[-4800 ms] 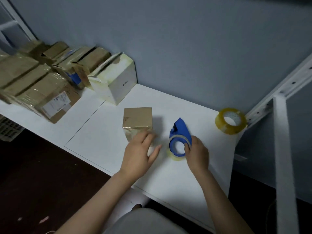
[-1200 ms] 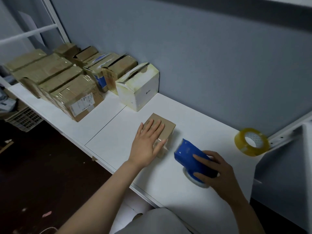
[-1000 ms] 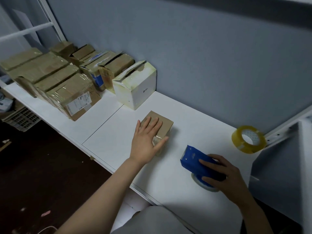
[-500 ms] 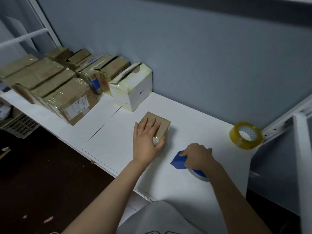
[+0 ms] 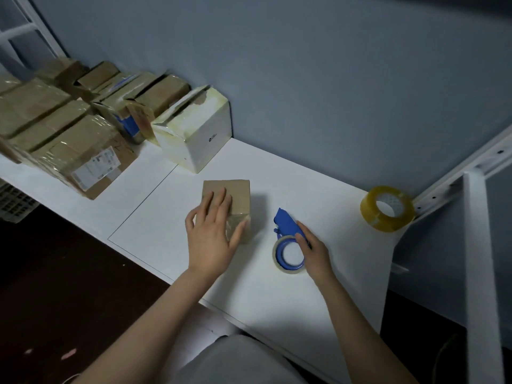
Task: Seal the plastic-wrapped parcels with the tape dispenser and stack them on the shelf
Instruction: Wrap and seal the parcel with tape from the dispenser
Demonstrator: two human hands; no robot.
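Left hand (image 5: 213, 239) flat on parcel (image 5: 235, 195), fingers straight (mid-table). Right hand (image 5: 314, 252) fingers seemingly curled on dispenser (image 5: 285, 223), lying on table (image 5: 277, 295); tape roll (image 5: 388, 224) at right edge.

A blue-grey wall (image 5: 332, 79) backs the white shelf (image 5: 277, 295). A white metal upright (image 5: 480, 273) stands at right, and the floor (image 5: 69, 286) below is dark. The light is dim.
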